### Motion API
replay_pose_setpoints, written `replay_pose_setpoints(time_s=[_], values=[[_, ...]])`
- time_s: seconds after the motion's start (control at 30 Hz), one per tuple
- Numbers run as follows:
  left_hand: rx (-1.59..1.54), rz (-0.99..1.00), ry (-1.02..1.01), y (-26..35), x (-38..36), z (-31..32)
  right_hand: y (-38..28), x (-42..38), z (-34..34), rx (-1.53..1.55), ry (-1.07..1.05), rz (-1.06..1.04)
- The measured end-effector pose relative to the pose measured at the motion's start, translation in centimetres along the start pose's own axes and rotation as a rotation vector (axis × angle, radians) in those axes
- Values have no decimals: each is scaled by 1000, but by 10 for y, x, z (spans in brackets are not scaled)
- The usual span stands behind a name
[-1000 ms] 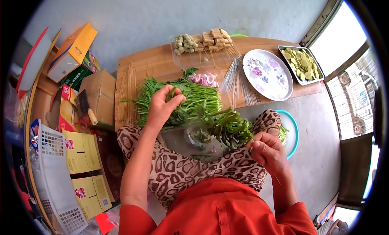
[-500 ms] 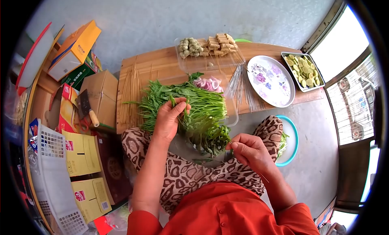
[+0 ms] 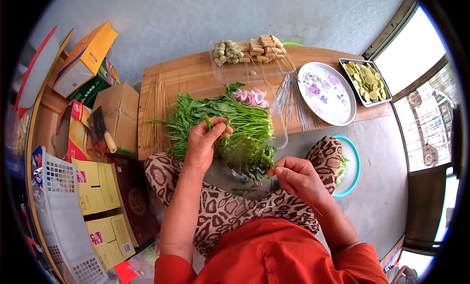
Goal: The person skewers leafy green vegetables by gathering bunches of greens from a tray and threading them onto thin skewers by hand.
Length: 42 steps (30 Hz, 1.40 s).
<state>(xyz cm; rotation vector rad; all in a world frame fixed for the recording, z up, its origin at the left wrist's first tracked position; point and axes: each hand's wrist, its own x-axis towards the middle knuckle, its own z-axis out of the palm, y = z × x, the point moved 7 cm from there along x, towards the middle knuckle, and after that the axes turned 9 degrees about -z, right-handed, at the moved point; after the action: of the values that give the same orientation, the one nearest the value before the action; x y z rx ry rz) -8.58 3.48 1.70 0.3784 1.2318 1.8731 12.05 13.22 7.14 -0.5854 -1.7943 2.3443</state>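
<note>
My left hand (image 3: 207,139) is closed around a few green leafy stems, held above the near edge of a pile of leafy greens (image 3: 210,112). In my right hand (image 3: 298,176), thumb and fingers pinch a thin bamboo skewer (image 3: 318,212), its blunt end sticking out below the palm. The skewer's other end meets a bunch of leaves (image 3: 254,161) hanging between both hands; whether it pierces them is hidden. Slices of pink sausage (image 3: 252,97) lie behind the greens in a clear plastic tray (image 3: 280,141).
Loose bamboo skewers (image 3: 154,107) lie at the table's left, metal ones (image 3: 293,105) at the right. Beyond are a flowered plate (image 3: 313,110), a tray of green slices (image 3: 364,82) and a tub of rolled skewers (image 3: 264,49). A cleaver (image 3: 99,125) rests by boxes at left.
My right hand has shifted slightly left and up, toward the bunch of leaves. The left hand keeps its grip, nearly still. The whole view has tilted a little.
</note>
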Motion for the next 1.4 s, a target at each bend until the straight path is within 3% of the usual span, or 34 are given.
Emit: replay_pose_setpoints(time_s=[1.4], values=[[-16, 57, -43, 7, -2, -2, 4, 0, 4, -16, 0, 11]])
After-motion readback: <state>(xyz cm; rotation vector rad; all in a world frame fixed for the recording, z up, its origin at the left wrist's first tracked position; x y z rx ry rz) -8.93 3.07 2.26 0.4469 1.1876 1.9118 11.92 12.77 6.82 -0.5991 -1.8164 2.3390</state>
